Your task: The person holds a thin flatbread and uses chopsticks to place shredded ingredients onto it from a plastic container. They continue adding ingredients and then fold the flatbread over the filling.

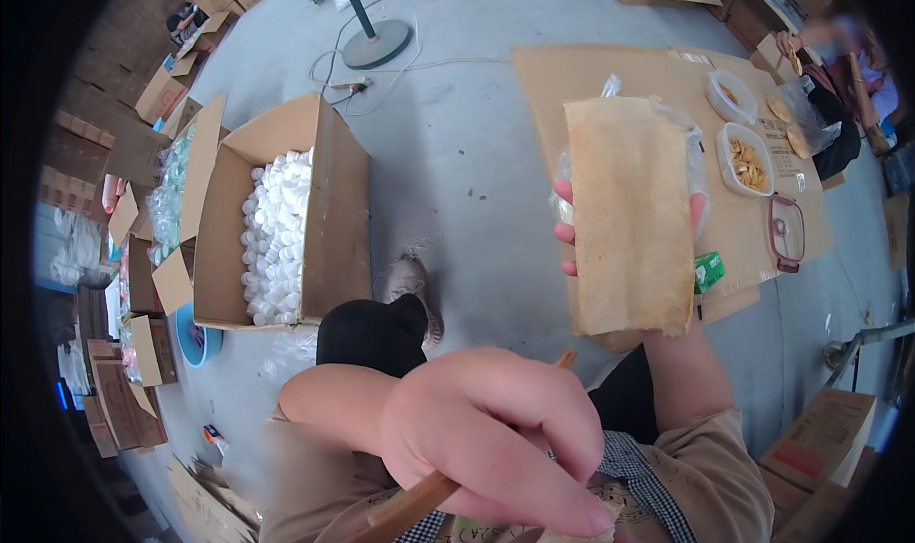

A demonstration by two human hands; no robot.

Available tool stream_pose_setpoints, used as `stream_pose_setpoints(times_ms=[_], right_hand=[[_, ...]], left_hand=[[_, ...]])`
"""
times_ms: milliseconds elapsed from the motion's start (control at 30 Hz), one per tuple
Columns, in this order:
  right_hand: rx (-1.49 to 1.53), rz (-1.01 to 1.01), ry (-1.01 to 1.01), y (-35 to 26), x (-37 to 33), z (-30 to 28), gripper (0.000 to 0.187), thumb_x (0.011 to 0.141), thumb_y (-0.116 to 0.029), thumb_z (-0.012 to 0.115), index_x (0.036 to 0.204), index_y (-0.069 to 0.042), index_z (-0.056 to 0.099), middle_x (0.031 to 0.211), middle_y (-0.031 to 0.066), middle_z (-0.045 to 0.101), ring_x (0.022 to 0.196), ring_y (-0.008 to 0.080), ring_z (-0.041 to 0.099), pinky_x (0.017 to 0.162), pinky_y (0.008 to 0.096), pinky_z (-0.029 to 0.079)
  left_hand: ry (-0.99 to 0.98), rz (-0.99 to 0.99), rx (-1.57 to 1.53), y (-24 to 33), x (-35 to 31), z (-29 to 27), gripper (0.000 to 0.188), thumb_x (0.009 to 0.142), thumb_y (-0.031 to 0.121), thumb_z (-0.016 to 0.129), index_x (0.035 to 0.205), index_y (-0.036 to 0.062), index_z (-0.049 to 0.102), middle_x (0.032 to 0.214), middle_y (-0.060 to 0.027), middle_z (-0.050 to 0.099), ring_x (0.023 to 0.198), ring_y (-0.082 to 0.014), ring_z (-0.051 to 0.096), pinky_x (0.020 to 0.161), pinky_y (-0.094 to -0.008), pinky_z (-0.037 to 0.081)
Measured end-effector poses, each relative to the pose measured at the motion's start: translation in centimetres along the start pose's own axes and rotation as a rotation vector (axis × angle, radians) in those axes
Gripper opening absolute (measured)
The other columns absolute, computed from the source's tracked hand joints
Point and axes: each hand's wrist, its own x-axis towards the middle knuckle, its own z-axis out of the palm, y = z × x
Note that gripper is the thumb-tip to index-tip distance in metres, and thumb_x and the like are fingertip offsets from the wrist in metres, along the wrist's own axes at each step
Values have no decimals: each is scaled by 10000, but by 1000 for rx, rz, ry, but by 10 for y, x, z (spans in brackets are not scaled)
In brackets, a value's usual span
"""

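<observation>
My right hand (700, 210), palm up, supports a rectangular tan sheet that looks like flatbread (631, 219). Fingers curl past its left edge and the thumb shows at its right. A clear plastic bag (562, 195) sticks out behind the sheet. Close to the camera, my left hand (491, 419) is closed around brown wooden chopsticks (410, 507), whose other end (566, 359) pokes out above the knuckles. At its fingertips, near the lower edge, shows a pale piece (581, 535), perhaps torn bread, mostly cut off.
Cardboard (538, 86) on the floor carries food tubs (746, 189), a red-rimmed lid (786, 233), round flatbreads (797, 143) and a green packet (708, 272). A co-worker's hand (789, 48) holds food at far right. A box of white caps (276, 238) stands left.
</observation>
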Motion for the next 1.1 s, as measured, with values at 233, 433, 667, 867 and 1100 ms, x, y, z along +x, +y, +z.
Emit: stream_pose_setpoints(times_ms=[233,433,667,867,1100], right_hand=[[106,8,-57,0,2,-10,1128,794,-761,572,1561,-92,84,1544,265,234,1262,484,482,977,639,461],[89,16,-84,0,3,-13,1142,779,-781,571,1559,-91,102,1537,259,255,1265,481,481,992,630,454],[63,28,-92,0,2,-13,1162,762,-815,550,1557,-86,117,1531,264,262,1278,489,465,1013,630,435],[111,21,-76,5,0,-11,1146,794,-773,561,1565,-93,58,1546,289,209,1277,521,450,975,670,440],[85,25,-85,13,0,-6,1134,775,-848,469,1551,-78,168,1529,236,300,1312,426,452,1041,592,419]], left_hand=[[-142,-4,-118,2,3,-10,399,951,282,581,1000,-98,692,909,-222,655,494,-193,532,438,-293,377],[-81,142,-23,-4,4,-6,310,925,185,634,1006,-113,669,898,-247,648,502,-228,533,439,-283,409],[-155,257,33,-7,6,-11,161,922,42,624,1021,-63,696,966,-210,671,763,-256,660,624,-300,533],[-46,250,-12,-7,5,-5,220,942,177,617,1005,-28,666,912,-219,682,707,-295,660,583,-337,526],[184,-205,957,-22,15,-40,89,748,3,706,828,38,699,745,-57,625,674,-196,625,549,-308,444]])
